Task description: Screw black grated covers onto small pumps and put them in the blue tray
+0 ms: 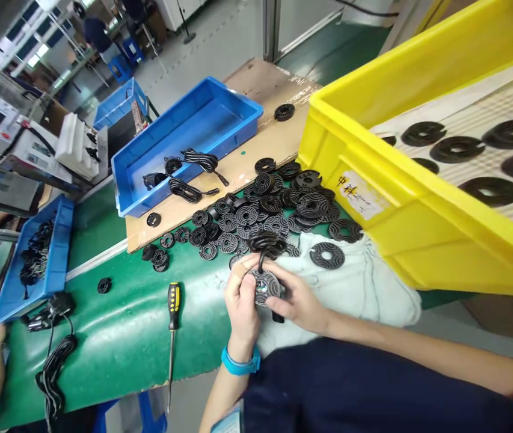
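Centrally, a round, ridged black disc unit (266, 287) is held between both hands, its rim gripped by the curled fingers of the left hand (243, 294) and right hand (300, 302), thumbs laid on its face. Even thumb pressure would seem best, with the glossy coiled cable (265, 242) just beyond the fingers kept unstrained. Beneath the hands, a soft, pale cloth (359, 285) is spread; beyond them, hard, grooved discs (270, 204) are heaped. Left of the left hand, a slim-shafted screwdriver (174, 307) is laid; beyond the right hand, a smooth yellow plastic bin (400, 240) is set.
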`<state>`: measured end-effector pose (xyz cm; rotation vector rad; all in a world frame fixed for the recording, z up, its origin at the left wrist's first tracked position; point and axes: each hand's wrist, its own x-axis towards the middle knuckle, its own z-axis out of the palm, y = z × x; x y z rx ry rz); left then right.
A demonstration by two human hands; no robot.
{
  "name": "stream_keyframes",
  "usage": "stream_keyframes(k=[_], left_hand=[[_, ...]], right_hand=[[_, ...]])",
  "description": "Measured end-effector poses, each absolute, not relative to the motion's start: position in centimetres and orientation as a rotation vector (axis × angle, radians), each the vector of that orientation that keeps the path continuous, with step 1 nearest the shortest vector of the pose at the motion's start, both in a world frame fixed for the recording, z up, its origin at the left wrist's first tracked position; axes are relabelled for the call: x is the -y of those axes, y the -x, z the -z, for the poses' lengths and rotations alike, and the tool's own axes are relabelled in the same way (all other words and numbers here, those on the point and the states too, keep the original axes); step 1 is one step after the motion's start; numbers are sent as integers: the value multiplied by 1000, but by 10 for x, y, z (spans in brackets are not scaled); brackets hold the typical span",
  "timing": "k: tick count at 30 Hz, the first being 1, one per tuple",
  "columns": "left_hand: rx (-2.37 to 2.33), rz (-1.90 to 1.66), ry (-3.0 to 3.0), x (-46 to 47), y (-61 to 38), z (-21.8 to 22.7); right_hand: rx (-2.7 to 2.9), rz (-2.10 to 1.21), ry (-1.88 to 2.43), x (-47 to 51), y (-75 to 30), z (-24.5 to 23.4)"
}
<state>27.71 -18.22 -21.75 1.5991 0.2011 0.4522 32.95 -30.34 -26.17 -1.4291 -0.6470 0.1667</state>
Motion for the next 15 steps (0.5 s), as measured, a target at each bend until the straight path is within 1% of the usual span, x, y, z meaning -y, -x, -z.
stream_keyframes(k=[2,5,6,7,8,10,11,12,13,15], left_hand=[[-156,-474,-1738,175,-278,205],[-157,-647,-1930,165,-291,178],[-180,-655,-1999,162,-299,168],[-201,-593,-2089,160,-307,158],[-211,-458,-2196,158,-315,149],[-154,-106,-2383,157,-328,134],[-86,6,-2439,157,-332,129],[-2,31,-2470,158,-333,126],[81,-32,-2472,160,-331,125],[183,-308,-2367,166,-319,129]], right_hand=[[682,-147,1425,301,-329,263],[727,-136,1423,300,-330,263],[741,-135,1422,300,-330,262],[755,-134,1422,301,-330,262],[769,-135,1423,301,-330,262],[799,-139,1425,301,-330,261],[813,-141,1425,301,-330,260],[827,-141,1422,300,-330,260],[841,-140,1417,300,-330,260],[863,-133,1403,300,-330,259]])
